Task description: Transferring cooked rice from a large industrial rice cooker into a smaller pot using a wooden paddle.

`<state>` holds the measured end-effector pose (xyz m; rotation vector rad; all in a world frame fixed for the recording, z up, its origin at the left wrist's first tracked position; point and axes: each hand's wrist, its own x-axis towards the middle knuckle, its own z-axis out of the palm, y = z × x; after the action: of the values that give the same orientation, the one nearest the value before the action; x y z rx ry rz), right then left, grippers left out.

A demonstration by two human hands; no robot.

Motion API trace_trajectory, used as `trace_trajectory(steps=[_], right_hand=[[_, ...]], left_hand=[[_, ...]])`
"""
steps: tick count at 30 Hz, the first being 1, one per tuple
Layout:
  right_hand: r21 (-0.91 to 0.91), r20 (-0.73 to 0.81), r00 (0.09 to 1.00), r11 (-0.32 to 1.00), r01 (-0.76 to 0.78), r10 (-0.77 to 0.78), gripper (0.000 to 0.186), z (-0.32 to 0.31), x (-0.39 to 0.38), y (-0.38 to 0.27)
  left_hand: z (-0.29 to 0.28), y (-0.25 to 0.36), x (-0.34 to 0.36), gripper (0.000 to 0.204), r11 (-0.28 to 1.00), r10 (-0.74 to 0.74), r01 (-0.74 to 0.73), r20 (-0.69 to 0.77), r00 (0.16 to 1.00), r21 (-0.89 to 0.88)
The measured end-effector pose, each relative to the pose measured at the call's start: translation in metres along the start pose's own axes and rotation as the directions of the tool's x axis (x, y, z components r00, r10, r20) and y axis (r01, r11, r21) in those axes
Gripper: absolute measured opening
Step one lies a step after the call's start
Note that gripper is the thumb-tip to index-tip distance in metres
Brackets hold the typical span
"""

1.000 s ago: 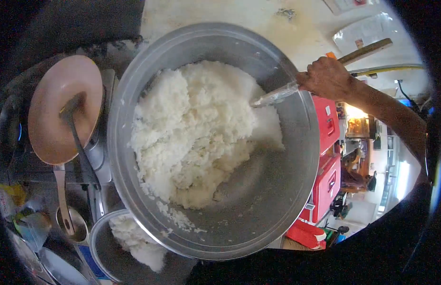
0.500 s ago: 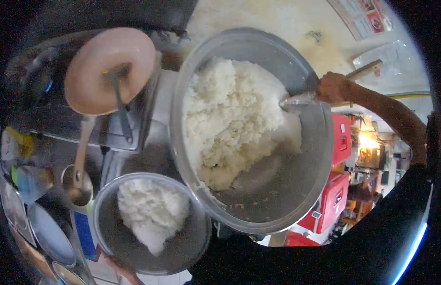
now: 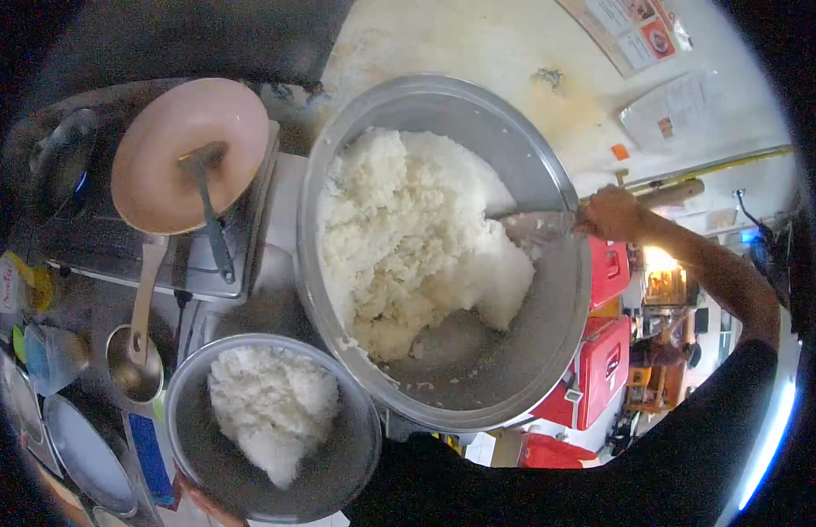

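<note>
A big metal pot point(image 3: 443, 386) holds a mound of cooked white rice point(image 3: 399, 237). At its right rim my right hand point(image 3: 612, 212) is closed on a long paddle point(image 3: 540, 227) that has a plastic-covered end reaching into the rice. At the lower left, my left hand point(image 3: 210, 502) grips the rim of a smaller metal bowl point(image 3: 358, 439) with a lump of white rice in it; much of that hand is under the bowl or out of frame.
At upper left a pink pan point(image 3: 149, 158) with a dark spatula lies on a stove point(image 3: 79, 246). Left are a saucepan point(image 3: 131, 369), containers and pans point(image 3: 83, 452). Beyond the pot are red boxes point(image 3: 601, 356), a stained wall point(image 3: 557, 105) with papers, and kitchen shelving.
The smaller bowl, with my left hand at it, has come further into view. My right hand and paddle are lower, and rice has spread toward the pot's right side.
</note>
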<state>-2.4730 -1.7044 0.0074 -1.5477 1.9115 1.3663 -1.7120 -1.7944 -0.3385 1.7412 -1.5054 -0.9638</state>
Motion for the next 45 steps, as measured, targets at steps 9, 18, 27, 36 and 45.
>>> trace_trajectory(steps=[9, 18, 27, 36, 45], right_hand=[[-0.324, -0.113, 0.985, 0.942, 0.086, -0.129, 0.044, -0.004, 0.058, 0.019], [-0.357, -0.092, 0.925, 0.880, 0.314, -0.367, 0.033, -0.003, 0.067, 0.014], [0.065, 0.173, 0.972, 0.987, 0.149, -0.158, 0.052, 0.046, 0.032, -0.064], [0.352, -0.039, 0.974, 0.909, 0.222, -0.223, 0.051, 0.057, 0.037, -0.119], [0.555, -0.222, 0.963, 0.791, 0.256, -0.155, 0.054, 0.047, 0.025, -0.146]], left_hand=[[-0.020, -0.017, 0.015, 0.059, 0.980, 0.104, -0.114, 0.068, 0.992, 0.162], [0.013, 0.066, 0.014, 0.076, 0.992, -0.053, 0.061, 0.070, 0.996, -0.111], [0.023, 0.089, 0.014, 0.079, 0.981, 0.040, -0.009, 0.155, 0.987, -0.196], [0.018, 0.076, 0.016, 0.084, 0.997, 0.074, -0.074, 0.148, 0.986, -0.003], [0.015, 0.090, 0.014, 0.058, 0.984, 0.179, -0.178, 0.207, 0.962, -0.022]])
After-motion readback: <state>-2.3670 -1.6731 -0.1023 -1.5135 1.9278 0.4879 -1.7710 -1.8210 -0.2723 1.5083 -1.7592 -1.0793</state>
